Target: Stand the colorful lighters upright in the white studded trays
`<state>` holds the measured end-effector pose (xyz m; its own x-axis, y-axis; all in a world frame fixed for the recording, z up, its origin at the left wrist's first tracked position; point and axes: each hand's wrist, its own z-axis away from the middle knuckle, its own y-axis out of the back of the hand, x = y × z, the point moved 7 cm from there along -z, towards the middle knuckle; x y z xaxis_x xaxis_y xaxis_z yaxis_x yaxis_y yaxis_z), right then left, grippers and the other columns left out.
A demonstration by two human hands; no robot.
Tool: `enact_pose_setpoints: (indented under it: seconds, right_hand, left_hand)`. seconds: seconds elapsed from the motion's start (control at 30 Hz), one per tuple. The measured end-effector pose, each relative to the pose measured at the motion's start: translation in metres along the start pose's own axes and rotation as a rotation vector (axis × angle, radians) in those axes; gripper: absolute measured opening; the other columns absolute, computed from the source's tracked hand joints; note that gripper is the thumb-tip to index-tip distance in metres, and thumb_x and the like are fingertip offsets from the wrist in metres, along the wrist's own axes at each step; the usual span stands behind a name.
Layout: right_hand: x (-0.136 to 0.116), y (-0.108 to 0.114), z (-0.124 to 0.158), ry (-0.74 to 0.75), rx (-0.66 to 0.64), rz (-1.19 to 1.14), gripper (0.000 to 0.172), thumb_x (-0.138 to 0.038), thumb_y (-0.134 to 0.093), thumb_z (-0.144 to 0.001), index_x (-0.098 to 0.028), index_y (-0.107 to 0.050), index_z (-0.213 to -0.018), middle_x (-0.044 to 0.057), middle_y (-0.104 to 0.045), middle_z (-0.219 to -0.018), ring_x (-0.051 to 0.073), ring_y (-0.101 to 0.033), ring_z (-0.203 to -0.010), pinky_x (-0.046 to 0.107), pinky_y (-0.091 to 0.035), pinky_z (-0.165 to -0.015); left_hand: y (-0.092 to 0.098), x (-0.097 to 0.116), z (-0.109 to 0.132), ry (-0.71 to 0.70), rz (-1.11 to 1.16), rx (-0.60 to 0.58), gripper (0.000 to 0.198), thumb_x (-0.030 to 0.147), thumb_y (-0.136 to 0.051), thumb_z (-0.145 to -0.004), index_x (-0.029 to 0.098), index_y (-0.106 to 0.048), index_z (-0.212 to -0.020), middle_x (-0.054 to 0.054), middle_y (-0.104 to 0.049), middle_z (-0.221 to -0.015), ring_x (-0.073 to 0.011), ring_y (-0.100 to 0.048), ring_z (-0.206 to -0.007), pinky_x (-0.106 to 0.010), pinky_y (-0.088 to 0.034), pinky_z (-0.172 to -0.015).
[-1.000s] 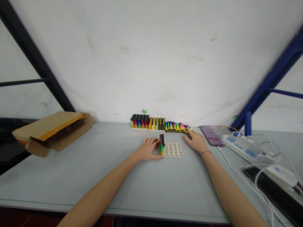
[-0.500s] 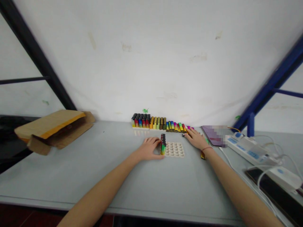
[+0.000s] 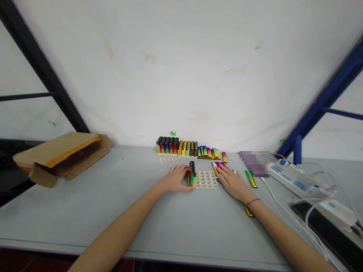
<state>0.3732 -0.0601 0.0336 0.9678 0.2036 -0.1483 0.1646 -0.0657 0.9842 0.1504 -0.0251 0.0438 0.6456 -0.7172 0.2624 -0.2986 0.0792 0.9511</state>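
A beige tray with round holes lies mid-table, with a short row of upright coloured lighters standing along its left edge. My left hand rests on the table against that row, fingers curled beside it. My right hand lies flat over several loose lighters just right of the tray, fingers stretched out. Other loose lighters lie apart: a green one, a red one and a gold one by my wrist.
A full tray of standing lighters and a row lying flat sit by the white wall. An open cardboard box lies far left. A phone, power strips and cables crowd the right side.
My right hand has pulled back from the row by the wall toward the tray, dragging several lighters along and scattering a few on the table. My left hand stays put.
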Motion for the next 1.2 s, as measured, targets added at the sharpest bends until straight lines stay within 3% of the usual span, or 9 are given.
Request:
enact_pose_setpoints:
  seconds: [0.23,0.4,0.57,0.67,0.73,0.83,0.97,1.07,1.2]
  right_hand:
    - [-0.019,-0.003,-0.031,0.084,0.121,-0.048,0.049,-0.038,-0.026,-0.099,-0.02,-0.044,-0.141,0.01,-0.043,-0.146,0.025,-0.031,-0.138,0.048,-0.026,-0.112]
    - [-0.018,0.0,-0.027,0.182,0.169,-0.15,0.057,-0.05,-0.043,-0.092,-0.012,-0.052,-0.133,0.016,-0.048,-0.14,0.027,-0.039,-0.133,0.042,-0.03,-0.111]
    - [-0.016,0.009,-0.013,0.304,0.23,-0.168,0.031,-0.037,-0.046,-0.094,-0.019,-0.065,-0.11,0.013,-0.058,-0.126,0.025,-0.051,-0.12,0.042,-0.038,-0.103]
    - [-0.022,0.014,-0.009,0.345,0.274,-0.122,0.027,-0.031,-0.042,-0.096,-0.018,-0.066,-0.098,0.011,-0.063,-0.114,0.025,-0.052,-0.113,0.043,-0.038,-0.099]
    - [-0.019,0.021,-0.01,0.303,0.322,-0.12,0.029,-0.029,-0.038,-0.097,-0.016,-0.064,-0.096,0.011,-0.064,-0.105,0.024,-0.055,-0.103,0.039,-0.041,-0.092]
    - [0.006,0.035,-0.013,0.041,0.415,-0.114,0.034,-0.03,-0.033,-0.098,-0.015,-0.063,-0.091,0.012,-0.065,-0.091,0.022,-0.058,-0.088,0.032,-0.043,-0.079]
    - [0.043,0.034,-0.018,-0.323,0.3,-0.037,0.033,-0.033,-0.036,-0.097,-0.014,-0.063,-0.094,0.012,-0.068,-0.085,0.022,-0.063,-0.078,0.028,-0.039,-0.066]
    - [0.046,0.025,-0.026,-0.395,0.188,0.001,0.03,-0.034,-0.039,-0.095,-0.015,-0.06,-0.104,0.011,-0.07,-0.082,0.023,-0.065,-0.077,0.028,-0.036,-0.061]
    - [0.031,0.015,-0.042,-0.357,0.168,-0.044,0.028,-0.034,-0.039,-0.095,-0.017,-0.059,-0.102,0.01,-0.071,-0.085,0.023,-0.066,-0.08,0.028,-0.036,-0.062]
  left_hand:
    - [0.005,-0.022,0.006,-0.006,0.053,-0.085,0.084,0.054,-0.077,-0.059,0.011,-0.048,-0.126,-0.017,-0.05,-0.128,-0.0361,-0.045,-0.12,-0.044,-0.031,-0.108]
    - [0.01,-0.03,0.01,0.027,0.095,-0.128,0.091,0.047,-0.079,-0.057,0.013,-0.042,-0.133,-0.015,-0.045,-0.136,-0.0355,-0.04,-0.127,-0.043,-0.028,-0.111]
    - [0.01,-0.031,0.011,0.038,0.133,-0.158,0.09,0.046,-0.079,-0.054,0.013,-0.045,-0.131,-0.015,-0.046,-0.135,-0.0369,-0.04,-0.127,-0.044,-0.029,-0.111]
    - [0.01,-0.032,0.011,0.044,0.134,-0.153,0.089,0.046,-0.079,-0.055,0.015,-0.045,-0.131,-0.013,-0.047,-0.134,-0.0363,-0.041,-0.126,-0.044,-0.03,-0.11]
    - [0.009,-0.033,0.011,0.045,0.132,-0.146,0.09,0.046,-0.079,-0.055,0.015,-0.044,-0.132,-0.014,-0.046,-0.135,-0.0361,-0.04,-0.126,-0.044,-0.03,-0.11]
    - [0.008,-0.034,0.011,0.05,0.117,-0.144,0.095,0.047,-0.079,-0.055,0.011,-0.041,-0.134,-0.016,-0.045,-0.135,-0.0366,-0.04,-0.127,-0.044,-0.03,-0.11]
    - [0.005,-0.035,0.01,0.055,0.105,-0.134,0.095,0.047,-0.079,-0.055,0.014,-0.04,-0.135,-0.015,-0.046,-0.134,-0.0361,-0.041,-0.126,-0.045,-0.03,-0.11]
    - [0.004,-0.035,0.01,0.058,0.108,-0.133,0.096,0.049,-0.079,-0.056,0.013,-0.039,-0.136,-0.016,-0.045,-0.136,-0.0366,-0.04,-0.127,-0.045,-0.029,-0.111]
    - [0.003,-0.035,0.009,0.065,0.094,-0.138,0.097,0.051,-0.078,-0.057,0.013,-0.039,-0.137,-0.017,-0.044,-0.137,-0.0378,-0.038,-0.129,-0.047,-0.028,-0.111]
